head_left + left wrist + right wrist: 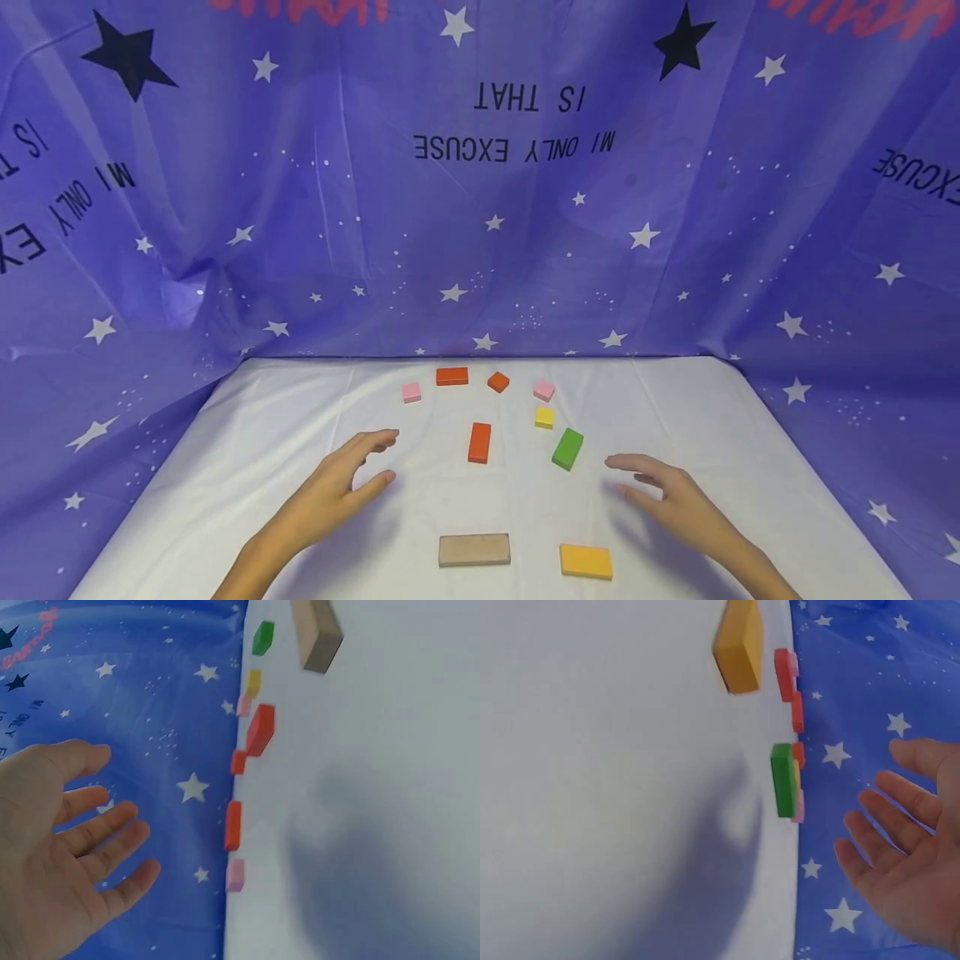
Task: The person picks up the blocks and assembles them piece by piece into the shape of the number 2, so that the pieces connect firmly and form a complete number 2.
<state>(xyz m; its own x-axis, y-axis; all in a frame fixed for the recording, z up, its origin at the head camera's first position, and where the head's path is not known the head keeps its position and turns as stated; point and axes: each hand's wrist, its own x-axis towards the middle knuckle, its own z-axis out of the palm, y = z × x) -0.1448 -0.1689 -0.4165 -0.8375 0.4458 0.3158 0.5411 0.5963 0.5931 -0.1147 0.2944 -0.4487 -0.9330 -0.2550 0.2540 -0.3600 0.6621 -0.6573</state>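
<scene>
My left hand hovers over the left side of the white table, its fingers loosely extended and nothing in them. Over the right side hangs my right hand, relaxed and holding nothing. Nearest its fingertips lies a green block. A red block lies between the hands, to the right of the left fingertips. Closer to me are a long plain wooden block and an orange-yellow block, side by side with a gap. In the left wrist view the left fingers are spread apart.
Toward the back of the table lie a pink cube, a red block, a red cube, another pink cube and a yellow cube. A blue star-printed cloth stands behind and along both sides.
</scene>
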